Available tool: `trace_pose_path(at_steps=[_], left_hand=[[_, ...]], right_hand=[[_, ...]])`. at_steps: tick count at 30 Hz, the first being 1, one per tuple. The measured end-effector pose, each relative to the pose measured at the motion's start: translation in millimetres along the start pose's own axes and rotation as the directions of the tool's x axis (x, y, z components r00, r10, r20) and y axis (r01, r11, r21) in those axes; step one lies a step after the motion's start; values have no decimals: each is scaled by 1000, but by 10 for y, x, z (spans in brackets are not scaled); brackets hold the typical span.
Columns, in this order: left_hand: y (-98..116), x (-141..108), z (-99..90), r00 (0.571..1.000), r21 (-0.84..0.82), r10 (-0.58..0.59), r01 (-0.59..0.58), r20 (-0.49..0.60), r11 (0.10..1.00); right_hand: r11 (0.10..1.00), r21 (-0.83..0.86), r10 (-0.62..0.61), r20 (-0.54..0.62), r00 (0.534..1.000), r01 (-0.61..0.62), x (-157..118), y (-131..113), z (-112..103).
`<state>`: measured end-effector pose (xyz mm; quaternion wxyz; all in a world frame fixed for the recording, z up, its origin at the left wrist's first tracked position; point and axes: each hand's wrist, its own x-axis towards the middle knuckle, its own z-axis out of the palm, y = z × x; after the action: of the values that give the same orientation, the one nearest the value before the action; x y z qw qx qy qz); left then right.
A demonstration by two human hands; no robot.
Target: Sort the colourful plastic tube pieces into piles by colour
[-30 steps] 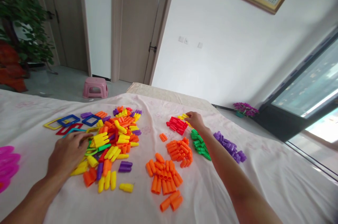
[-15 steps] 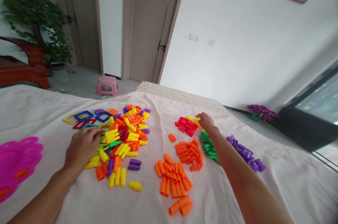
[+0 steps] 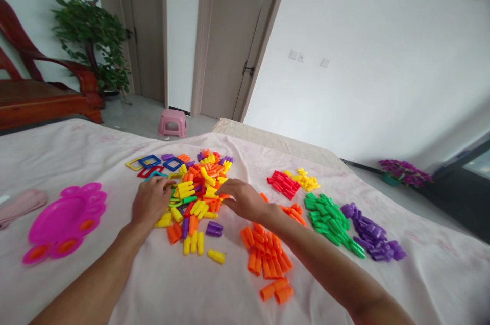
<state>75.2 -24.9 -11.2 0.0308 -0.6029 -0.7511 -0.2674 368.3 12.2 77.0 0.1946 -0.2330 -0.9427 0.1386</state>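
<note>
A mixed pile of yellow, orange, purple, red and green plastic pieces [image 3: 199, 207] lies on the pale cloth. At its left edge is my left hand [image 3: 152, 199], fingers bent beside some yellow pieces; whether it grips one is unclear. My right hand [image 3: 242, 199] reaches over the pile's right side, thumb and fingers apart, with nothing visible between them. Sorted by colour on the right are red pieces [image 3: 283, 184], yellow pieces [image 3: 305, 180], green pieces [image 3: 328, 217], purple pieces [image 3: 373, 232] and orange pieces [image 3: 266, 251], the orange partly behind my right forearm.
A pink tray [image 3: 61, 215] with orange spots lies on the left, a folded pink cloth [image 3: 23, 206] beyond it. Square frames [image 3: 149, 161] lie behind the pile. Past the bed edge stand a pink stool [image 3: 172, 122], a wooden chair [image 3: 49, 103] and a plant [image 3: 92, 34].
My right hand has moved left from the yellow group to the mixed pile. My left hand stays at the pile's left edge. The view has turned left, showing more of the tray and chair.
</note>
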Motion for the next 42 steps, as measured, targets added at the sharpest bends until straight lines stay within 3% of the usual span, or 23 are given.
trace_pose_path(at_steps=[3,7,10,14,17,19,20,22,24,27,29,32,34,42], left_hand=[[14,0,-12,1000,7,6,-6,-8,1000],[5,4,-12,1000,-12,11,-11,-7,1000],[-19,9,5,1000,-28,10,-11,-5,1000],[-54,19,41,1000,-33,29,-29,9,999],[-79,19,64,1000,-35,21,-21,11,999],[-97,18,76,1000,-37,23,-23,15,999],[-107,20,82,999,-39,26,-25,19,999],[-128,26,96,999,-41,32,-31,20,999],[-151,35,115,999,-43,46,-45,21,998],[-187,46,149,998,-38,63,-62,28,997],[-209,48,170,997,-23,64,-63,35,998],[-237,48,194,997,-8,62,-62,39,998],[-250,49,203,997,-6,68,-68,37,998],[-200,44,155,998,-35,61,-60,29,998]], right_hand=[[987,-102,-112,88,990,121,165,-234,190],[943,-269,-137,228,964,198,294,-369,354],[931,-307,-121,248,961,196,296,-384,420],[987,-129,-91,57,994,97,175,-238,306],[996,41,83,-196,977,-77,-28,104,-2],[956,107,292,-337,895,-272,-232,459,-285],[918,120,393,-392,832,-377,-356,662,-435],[811,95,550,-465,694,-578,-637,1080,-724],[647,66,678,-505,534,-760,-938,1461,-972],[441,9,746,-559,361,-897,-1345,1891,-1227],[326,-44,763,-577,290,-944,-1543,2085,-1317],[193,-104,807,-549,218,-976,-1721,2281,-1352],[158,-122,829,-522,199,-980,-1785,2363,-1332],[217,-90,820,-523,232,-972,-1876,2363,-1319]])
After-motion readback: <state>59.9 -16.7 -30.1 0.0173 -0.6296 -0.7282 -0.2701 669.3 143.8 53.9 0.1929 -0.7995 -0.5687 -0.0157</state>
